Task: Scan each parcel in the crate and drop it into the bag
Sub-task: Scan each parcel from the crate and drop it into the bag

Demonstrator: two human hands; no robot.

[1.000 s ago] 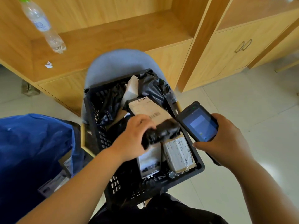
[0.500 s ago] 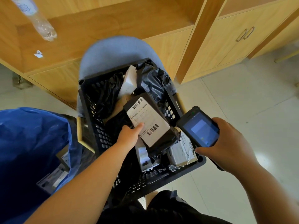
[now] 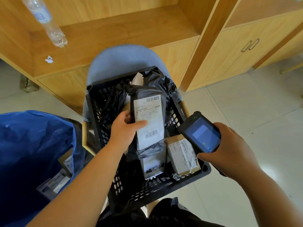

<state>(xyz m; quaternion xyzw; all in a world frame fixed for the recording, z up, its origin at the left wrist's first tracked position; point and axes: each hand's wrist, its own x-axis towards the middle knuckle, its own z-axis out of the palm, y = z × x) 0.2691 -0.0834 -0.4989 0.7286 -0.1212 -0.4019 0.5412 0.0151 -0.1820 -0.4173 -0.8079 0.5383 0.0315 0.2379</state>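
Black parcel held up over the crate, scanner beside it.

The left hand [image 3: 125, 128] grips the black-wrapped parcel [image 3: 148, 118] above the black crate [image 3: 164, 182], fingers curled behind it and thumb across its white label. The right hand [image 3: 229, 149] wraps around the handheld scanner [image 3: 200, 134], screen up, just right of the parcel. The blue bag [image 3: 31, 145] stands open left of the crate, labelled parcels inside.

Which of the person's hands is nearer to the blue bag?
Left. The left hand, gripping the black parcel over the crate, is just right of the blue bag. The right hand, holding the scanner, is farther right, at the crate's opposite side.
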